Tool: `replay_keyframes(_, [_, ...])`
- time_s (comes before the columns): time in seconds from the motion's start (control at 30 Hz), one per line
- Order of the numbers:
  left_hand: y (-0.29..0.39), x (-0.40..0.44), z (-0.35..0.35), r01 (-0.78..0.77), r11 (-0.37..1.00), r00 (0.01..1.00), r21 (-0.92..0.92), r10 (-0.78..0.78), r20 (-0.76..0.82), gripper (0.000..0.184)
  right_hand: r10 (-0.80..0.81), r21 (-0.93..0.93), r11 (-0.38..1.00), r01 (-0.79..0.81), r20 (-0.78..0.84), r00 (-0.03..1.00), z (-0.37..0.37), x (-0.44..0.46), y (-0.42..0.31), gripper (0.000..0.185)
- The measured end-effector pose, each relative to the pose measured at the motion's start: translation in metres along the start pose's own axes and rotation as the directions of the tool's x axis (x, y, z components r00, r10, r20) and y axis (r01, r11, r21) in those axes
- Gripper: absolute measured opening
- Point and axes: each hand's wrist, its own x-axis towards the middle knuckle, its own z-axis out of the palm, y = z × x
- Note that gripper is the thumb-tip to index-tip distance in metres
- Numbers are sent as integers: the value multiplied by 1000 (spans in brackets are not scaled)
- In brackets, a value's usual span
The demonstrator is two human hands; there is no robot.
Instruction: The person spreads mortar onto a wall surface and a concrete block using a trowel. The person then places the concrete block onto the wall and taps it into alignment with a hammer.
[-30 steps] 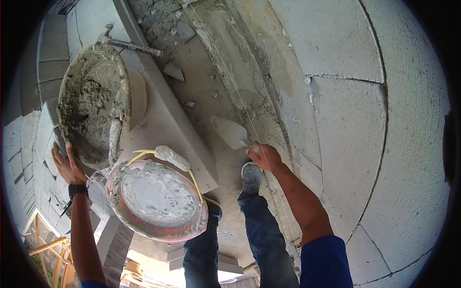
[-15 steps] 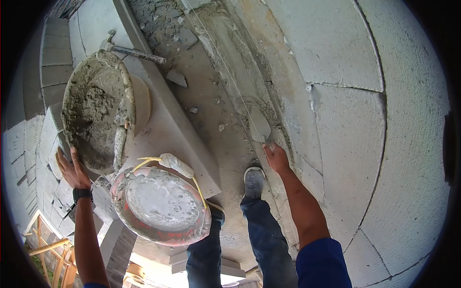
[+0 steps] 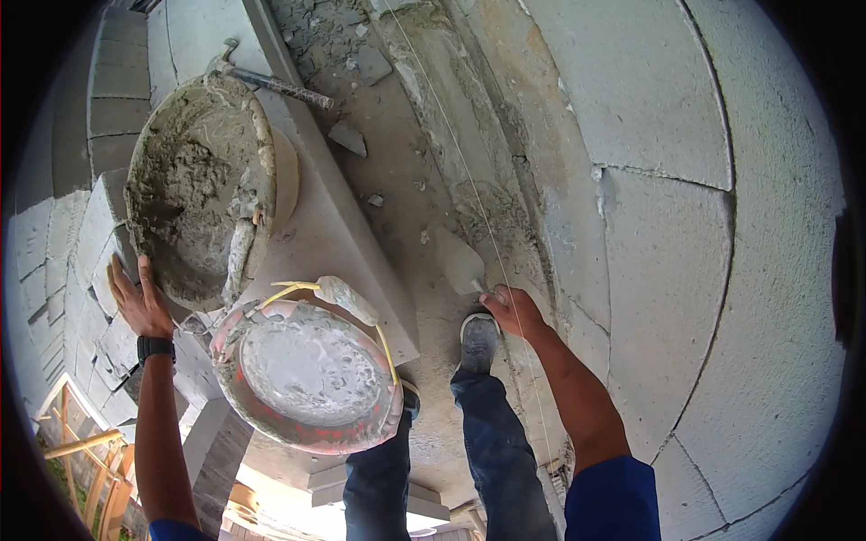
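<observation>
My right hand point(image 3: 512, 309) is closed round the handle of a trowel point(image 3: 462, 263), whose blade lies low over the mortar-smeared floor beside a taut string point(image 3: 460, 158). With its fingers spread, my left hand point(image 3: 140, 302) rests at the lower left rim of a bucket of wet mortar point(image 3: 194, 180). Just below that bucket stands a red bucket point(image 3: 316, 374) with a pale, crusted inside and a yellow handle.
A hammer point(image 3: 280, 86) lies on the long grey block point(image 3: 338, 216) behind the mortar bucket. Broken pieces point(image 3: 347, 138) are on the floor. A block wall point(image 3: 667, 243) rises at the right. My shoe point(image 3: 479, 343) is just below the trowel.
The trowel in my right hand went right and up along the floor, then came back down and left. My left hand stays at the bucket rim. The view has shifted slightly.
</observation>
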Motion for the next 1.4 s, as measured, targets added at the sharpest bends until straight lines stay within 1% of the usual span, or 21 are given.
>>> replay_keyframes(0.03, [-2,0,1,-5,1000,1000,8,5,-2,76,-94,-88,992,94,7,996,5,2,6,58])
replay_keyframes(0.17, [4,0,-2,-23,999,1000,37,23,-10,75,241,381,905,-190,-90,966,-8,30,58,53])
replay_keyframes(0.27, [6,-1,-2,-14,998,1000,59,15,-11,74,-37,163,985,58,-127,991,-15,12,34,53])
replay_keyframes(0.4, [0,2,0,5,1000,1000,23,-4,-18,77,-240,-102,967,235,-50,969,-11,-5,3,53])
replay_keyframes(0.47, [4,-1,0,22,999,1000,33,-21,-13,77,-199,-75,978,192,-100,975,-4,19,32,54])
replay_keyframes(0.53, [-2,-7,0,-8,1000,1000,30,8,-1,77,126,177,977,-116,-49,991,-23,31,44,55])
replay_keyframes(0.57, [-3,-5,3,-18,999,1000,27,19,-9,77,245,223,941,-253,61,968,-21,27,44,54])
replay_keyframes(0.67, [-2,-7,0,-11,1000,1000,25,10,10,77,27,157,987,-31,28,999,1,9,39,51])
replay_keyframes(0.7, [3,-8,-1,-8,1000,1000,21,8,16,77,-87,96,991,95,-81,993,4,-3,33,50])
replay_keyframes(0.8, [3,3,-1,-11,999,999,37,12,-31,77,-399,-303,892,335,-182,899,12,-2,35,49])
replay_keyframes(0.83, [5,1,-2,-7,1000,1000,30,7,-25,77,-414,-374,864,337,-145,899,8,7,41,50])
replay_keyframes(0.9, [5,-2,-2,18,1000,1000,4,-18,-5,78,-8,77,997,13,-75,997,-7,21,57,51])
replay_keyframes(0.93, [5,0,-1,3,1000,1000,14,-3,-8,78,175,289,942,-171,13,984,-12,30,60,52])
replay_keyframes(0.97, [5,4,2,-15,1000,1000,23,16,-19,77,180,307,933,-189,56,982,-4,31,61,53])
replay_keyframes(1.07, [5,-8,-1,0,1000,1000,24,0,-6,78,-58,130,990,58,-2,998,1,8,51,54])
replay_keyframes(1.1, [6,-3,-2,-2,1000,1000,19,2,-16,78,-121,-24,992,120,-25,992,-10,-2,30,54])
replay_keyframes(1.23, [6,-4,0,10,1000,1000,-1,-10,-4,78,-345,-355,866,352,84,935,-16,15,22,54])
replay_keyframes(1.27, [6,-2,-1,5,1000,1000,-11,-5,-4,78,-136,-164,976,142,42,990,-22,23,36,53])
replay_keyframes(1.33, [7,-1,-3,2,1000,1000,-3,-2,-7,77,282,229,928,-294,84,956,-35,44,56,51])
replay_keyframes(1.37, [10,3,0,-7,1000,1000,9,7,-18,77,261,355,898,-259,44,964,-16,42,62,48])
replay_keyframes(1.4, [8,-2,-3,4,1000,1000,29,-4,-14,76,211,331,917,-223,72,975,-14,37,55,47])
